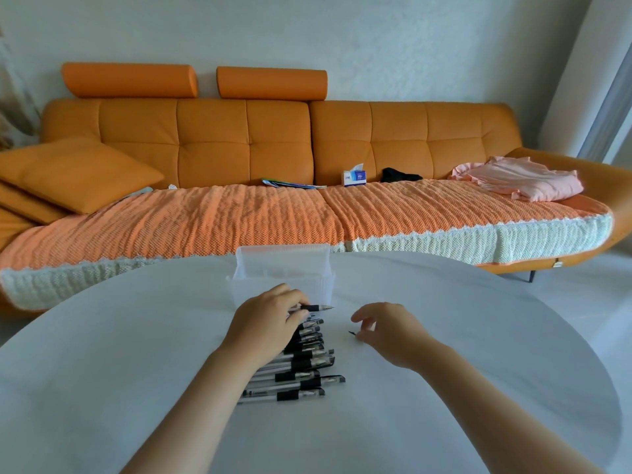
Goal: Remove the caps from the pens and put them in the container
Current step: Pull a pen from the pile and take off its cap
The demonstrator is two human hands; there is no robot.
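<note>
A row of several clear pens [301, 367] with black grips and caps lies on the white table [478, 336], just in front of me. My left hand [266, 319] rests over the far end of the row and grips one pen [316, 307], whose bare tip points right. To its right, my right hand [386, 331] is held low over the table with curled fingers. It pinches a small black piece [352, 333] that looks like a cap, mostly hidden by the fingers. A clear plastic container [246, 268] stands just beyond my left hand.
The round table's far edge lies just behind the container. Beyond it stands a long orange sofa [273, 138] with a tissue box [355, 177], folded pink clothes [519, 179] and cushions [75, 172].
</note>
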